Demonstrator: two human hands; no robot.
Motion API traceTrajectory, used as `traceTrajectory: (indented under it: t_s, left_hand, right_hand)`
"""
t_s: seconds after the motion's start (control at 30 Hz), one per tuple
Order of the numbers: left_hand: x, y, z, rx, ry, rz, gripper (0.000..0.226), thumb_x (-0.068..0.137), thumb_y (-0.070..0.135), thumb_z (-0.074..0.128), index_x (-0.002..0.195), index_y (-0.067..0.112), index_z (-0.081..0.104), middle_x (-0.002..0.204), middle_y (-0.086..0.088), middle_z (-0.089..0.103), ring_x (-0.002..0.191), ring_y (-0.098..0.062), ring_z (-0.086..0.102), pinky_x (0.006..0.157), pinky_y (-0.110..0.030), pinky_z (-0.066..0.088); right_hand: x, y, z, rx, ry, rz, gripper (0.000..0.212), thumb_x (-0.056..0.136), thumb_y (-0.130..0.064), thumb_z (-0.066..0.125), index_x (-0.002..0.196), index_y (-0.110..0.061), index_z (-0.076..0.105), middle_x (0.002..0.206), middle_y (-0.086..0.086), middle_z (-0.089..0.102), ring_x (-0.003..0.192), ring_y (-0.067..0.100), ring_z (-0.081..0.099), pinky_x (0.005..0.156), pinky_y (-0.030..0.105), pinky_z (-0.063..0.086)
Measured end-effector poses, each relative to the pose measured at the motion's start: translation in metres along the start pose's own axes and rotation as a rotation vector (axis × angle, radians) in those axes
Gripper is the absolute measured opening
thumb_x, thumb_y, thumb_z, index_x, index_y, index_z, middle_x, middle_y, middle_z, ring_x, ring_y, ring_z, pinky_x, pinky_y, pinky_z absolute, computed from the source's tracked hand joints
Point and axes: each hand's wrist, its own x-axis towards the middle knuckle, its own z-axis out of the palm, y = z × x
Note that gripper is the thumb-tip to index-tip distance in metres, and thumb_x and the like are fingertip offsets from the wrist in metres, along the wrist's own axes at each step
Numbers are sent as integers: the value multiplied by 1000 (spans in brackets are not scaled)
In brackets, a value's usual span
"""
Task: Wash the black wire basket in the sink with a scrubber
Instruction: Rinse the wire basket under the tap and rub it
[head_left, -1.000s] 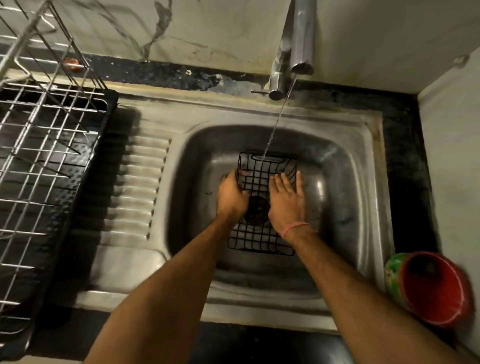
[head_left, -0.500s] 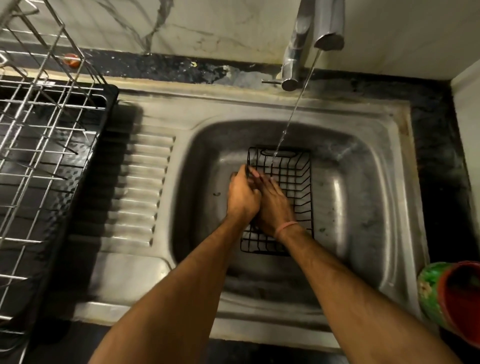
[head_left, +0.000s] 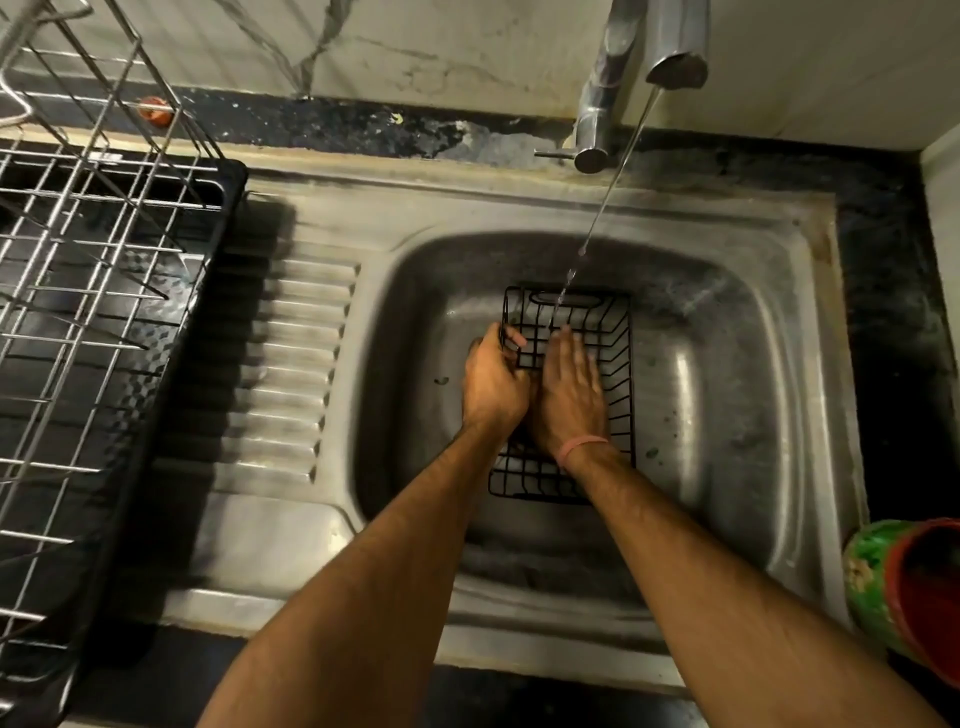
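Note:
The black wire basket (head_left: 613, 332) lies in the steel sink (head_left: 727, 395) under a thin stream of water from the tap (head_left: 675, 47). My left hand (head_left: 493, 384) grips the basket's left rim, fingers curled over the wire. My right hand (head_left: 571, 389) lies inside the basket with its fingers straight, palm down on the basket's floor. A pink band circles my right wrist. No scrubber shows; anything under the right palm is hidden.
A metal dish rack (head_left: 88, 270) on a black tray fills the left side beside the ribbed drainboard (head_left: 291, 364). A red and green tub (head_left: 914, 597) stands at the right edge. The tap's lever (head_left: 561, 154) sticks out at the back.
My right hand has slid across the basket floor, first left against my left hand, then forward under the water. My left hand stays on the left rim. The camera moved closer.

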Motion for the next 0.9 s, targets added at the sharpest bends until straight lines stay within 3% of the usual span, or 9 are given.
traceTrajectory:
  t_s: [0.07, 0.2, 0.37, 0.5, 0.57, 0.67, 0.7, 0.83, 0.9]
  left_hand:
    - [-1, 1, -1, -1, 3, -1, 48, 88, -11, 56, 113, 30, 61, 119, 2, 65, 106, -10, 65, 91, -27, 57]
    - [-1, 1, -2, 6, -21, -2, 42, 98, -1, 57, 127, 28, 61, 128, 4, 66, 119, -11, 65, 102, -31, 54]
    - [0, 1, -2, 4, -6, -19, 46, 90, -7, 58, 116, 31, 61, 119, 4, 66, 109, -10, 66, 94, -32, 58]
    - [-2, 0, 0, -27, -32, -31, 50, 95, -10, 53, 128, 25, 63, 128, 4, 67, 120, -11, 64, 103, -34, 55]
    - [-2, 2, 0, -17, -29, -33, 49, 94, -10, 54, 127, 25, 63, 125, 5, 67, 116, -9, 64, 105, -35, 55]
    - [-2, 3, -1, 1, -12, -29, 50, 90, -12, 56, 118, 29, 61, 120, 4, 65, 111, -11, 65, 102, -41, 59]
    - [-2, 3, 0, 5, -9, -28, 49, 89, -12, 56, 118, 28, 61, 121, 3, 65, 112, -12, 65, 103, -42, 59]
    - [-4, 4, 0, -25, -14, -47, 46, 95, -7, 54, 127, 25, 62, 125, 4, 66, 120, -13, 64, 110, -42, 54]
    - [-8, 2, 2, -43, 6, -58, 51, 90, -9, 54, 121, 30, 62, 123, 4, 67, 116, -12, 65, 107, -43, 56]
  right_hand:
    - [4, -2, -4, -62, -19, 72, 85, 107, -43, 40, 167, -6, -7, 175, 16, -13, 162, 29, -14, 132, 50, 1]
    - [8, -5, -4, -35, -106, -294, 99, 100, -56, 55, 169, -22, -7, 176, -1, -15, 161, 19, -18, 133, 48, 0]
    - [10, 2, -1, -75, -18, 8, 92, 106, -50, 47, 167, -10, -10, 175, 11, -17, 161, 26, -16, 132, 51, 0]
    - [3, 4, -6, -143, -116, -296, 98, 99, -64, 45, 168, -24, -12, 174, 0, -22, 160, 22, -22, 128, 65, -7]
    - [0, 14, -7, -132, -89, -281, 91, 103, -56, 41, 168, -19, -10, 176, 3, -16, 162, 22, -16, 131, 56, -2]
    - [3, 11, -4, -90, -12, 33, 88, 106, -48, 39, 167, -6, -9, 174, 15, -16, 162, 29, -14, 133, 48, -1]
    - [5, 4, -3, -88, -21, 33, 92, 105, -50, 43, 166, -6, -10, 173, 16, -18, 162, 30, -16, 132, 49, -3]
    - [6, -10, -8, -7, -122, -298, 106, 97, -53, 62, 167, -21, -11, 176, 0, -14, 162, 18, -16, 133, 46, -3]
    - [3, -3, -7, -31, -98, -254, 103, 99, -49, 61, 168, -21, -10, 176, 1, -14, 162, 19, -15, 133, 45, -2]
